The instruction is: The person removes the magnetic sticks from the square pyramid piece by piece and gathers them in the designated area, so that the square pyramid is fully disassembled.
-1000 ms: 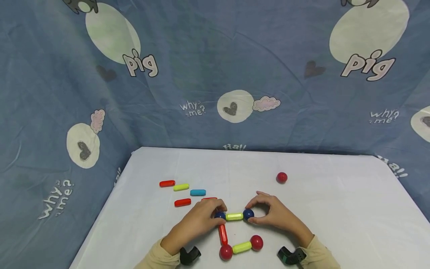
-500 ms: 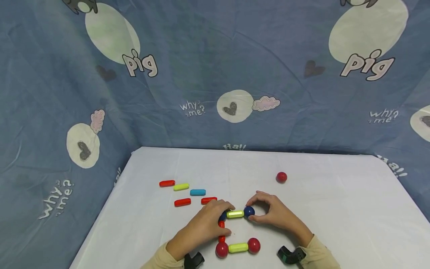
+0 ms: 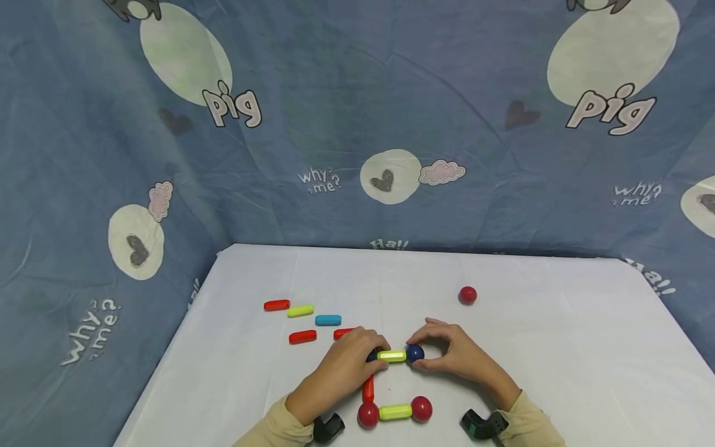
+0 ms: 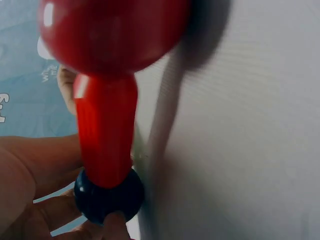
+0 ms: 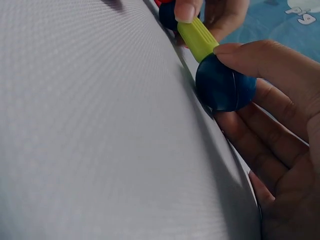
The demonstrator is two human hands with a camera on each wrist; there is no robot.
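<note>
Between thumb and fingers, my left hand (image 3: 349,363) grips a dark blue ball (image 4: 107,197) at the frame's upper left corner. From that ball a red rod (image 4: 106,130) runs toward me to a red ball (image 3: 368,415), which a yellow-green rod (image 3: 395,412) joins to a second red ball (image 3: 421,409). Another yellow-green rod (image 3: 392,356) links the left blue ball to a right blue ball (image 5: 225,84). My right hand (image 3: 460,354) pinches this right blue ball with thumb and fingers. The frame's right side has no rod between its blue and red balls.
Loose rods lie left of the hands: several red ones, including one red rod (image 3: 302,337), a yellow-green rod (image 3: 300,311) and a blue rod (image 3: 328,320). A single red ball (image 3: 468,295) sits farther back on the white table (image 3: 558,323). Patterned blue cloth (image 3: 335,124) hangs behind.
The near red balls and their rod have swung leftward, so the red rod now stands nearly straight. My left hand has shifted slightly right and regripped at the blue ball; the right hand barely moved.
</note>
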